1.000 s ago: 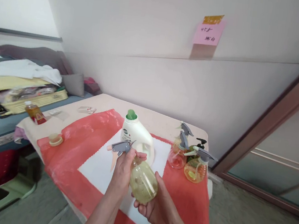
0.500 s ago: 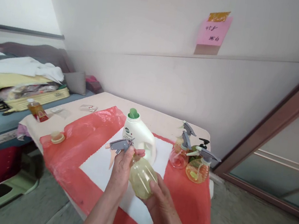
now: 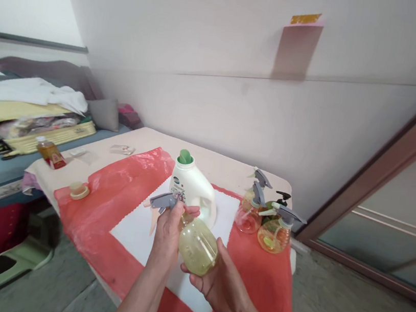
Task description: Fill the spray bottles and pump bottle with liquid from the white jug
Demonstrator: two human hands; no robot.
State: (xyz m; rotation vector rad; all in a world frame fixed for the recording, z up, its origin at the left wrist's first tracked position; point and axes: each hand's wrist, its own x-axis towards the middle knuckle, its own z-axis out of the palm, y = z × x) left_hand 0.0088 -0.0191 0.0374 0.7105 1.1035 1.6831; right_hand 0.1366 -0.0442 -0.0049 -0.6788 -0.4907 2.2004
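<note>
Both hands have hold of a tilted spray bottle with a clear, yellow-tinted body and a grey trigger head pointing left. My left hand grips it by the neck, just under the trigger head. Around the lower end of the body, my right hand has its thumb on the right side and fingers underneath. Just behind the bottle stands a white jug with a handle and a green piece in its mouth. It rests on a white sheet with a scalloped edge.
Several bottles stand at the table's right, including a pink spray bottle and a yellow spray bottle. A beige cap sits on the red plastic sheet. Farther left lies a bottle of amber liquid. A green stool stands below.
The spray bottle has turned a little in my hands. My right hand has shifted its grip, with more fingers showing beneath the body. The pink note on the wall has swung up.
</note>
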